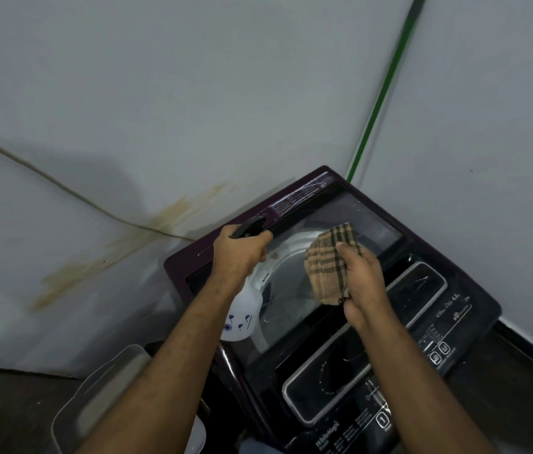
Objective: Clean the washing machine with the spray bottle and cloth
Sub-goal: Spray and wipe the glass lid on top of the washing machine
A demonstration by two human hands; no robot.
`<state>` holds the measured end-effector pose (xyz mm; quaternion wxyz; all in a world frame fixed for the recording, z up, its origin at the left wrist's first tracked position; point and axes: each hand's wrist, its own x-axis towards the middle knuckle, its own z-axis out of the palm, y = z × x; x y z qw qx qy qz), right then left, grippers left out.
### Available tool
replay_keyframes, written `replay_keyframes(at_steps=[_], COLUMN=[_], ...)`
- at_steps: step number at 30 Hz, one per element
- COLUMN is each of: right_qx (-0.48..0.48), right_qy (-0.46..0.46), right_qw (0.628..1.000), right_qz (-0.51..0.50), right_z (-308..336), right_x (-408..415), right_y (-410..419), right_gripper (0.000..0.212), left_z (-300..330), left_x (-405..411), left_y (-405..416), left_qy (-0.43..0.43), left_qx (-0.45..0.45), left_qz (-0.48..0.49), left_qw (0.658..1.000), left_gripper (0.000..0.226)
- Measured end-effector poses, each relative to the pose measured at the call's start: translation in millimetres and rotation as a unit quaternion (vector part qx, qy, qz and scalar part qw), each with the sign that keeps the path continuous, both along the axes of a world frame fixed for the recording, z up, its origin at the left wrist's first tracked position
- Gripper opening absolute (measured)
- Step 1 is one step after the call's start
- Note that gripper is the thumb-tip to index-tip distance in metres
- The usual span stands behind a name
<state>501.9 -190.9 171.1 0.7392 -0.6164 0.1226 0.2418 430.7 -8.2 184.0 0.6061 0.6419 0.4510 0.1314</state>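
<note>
A dark purple top-loading washing machine (474, 309) stands in a room corner, its glass lid shut and the drum showing through. Above the lid's left side my left hand (240, 252) grips the black trigger head of a white spray bottle (242, 317); the bottle's body hangs below my wrist. My right hand (365, 283) holds a tan checked cloth (329, 260) over the middle of the lid, fingers curled round its lower edge. Whether the cloth touches the glass I cannot tell.
White walls meet behind the machine, the left one stained brown. A green hose (386, 93) runs up the corner and a thin cable (62, 188) crosses the left wall. A grey plastic container (101, 398) sits on the dark floor to the machine's left.
</note>
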Motion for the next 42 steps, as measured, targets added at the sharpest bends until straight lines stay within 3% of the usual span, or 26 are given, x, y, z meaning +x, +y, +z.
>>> replay_keyframes(at_steps=[4, 11, 17, 24, 28, 36, 39, 42], right_qx=[0.011, 0.020, 0.027, 0.024, 0.024, 0.025, 0.034, 0.033], right_qy=[-0.005, 0.003, 0.020, 0.012, 0.003, -0.015, -0.017, -0.012], right_qw=[1.000, 1.000, 0.999, 0.999, 1.000, 0.999, 0.999, 0.999], right_qz=[-0.008, -0.021, -0.040, -0.020, -0.006, 0.015, 0.021, 0.040], right_z=[6.3, 5.6, -5.9, -14.8, -12.7, -8.5, -6.0, -6.2], right_x=[23.3, 53.5, 75.6, 97.2, 108.0, 119.9, 118.7, 113.4], right_y=[-6.0, -22.2, -36.0, -45.6, -49.3, -51.0, -45.3, -38.1], right_gripper=[0.020, 0.020, 0.023, 0.021, 0.021, 0.019, 0.020, 0.022], left_z=[-3.7, -9.6, -16.7, -10.1, -10.5, -8.2, -4.3, -5.7], left_x=[21.7, 52.0, 80.5, 113.5, 124.9, 117.5, 100.0, 73.8], left_y=[-10.4, -22.5, -18.6, -26.9, -37.3, -45.2, -48.2, -48.3], left_qy=[0.002, 0.026, 0.039, 0.036, 0.066, 0.057, 0.103, 0.119], left_qx=[-0.010, 0.012, 0.030, -0.014, 0.014, -0.021, 0.009, -0.017], left_qz=[-0.003, 0.010, 0.058, 0.045, 0.044, 0.064, 0.035, 0.014], left_qw=[1.000, 1.000, 0.997, 0.998, 0.997, 0.996, 0.994, 0.993], left_gripper=[0.039, 0.023, 0.045, 0.047, 0.045, 0.056, 0.052, 0.042])
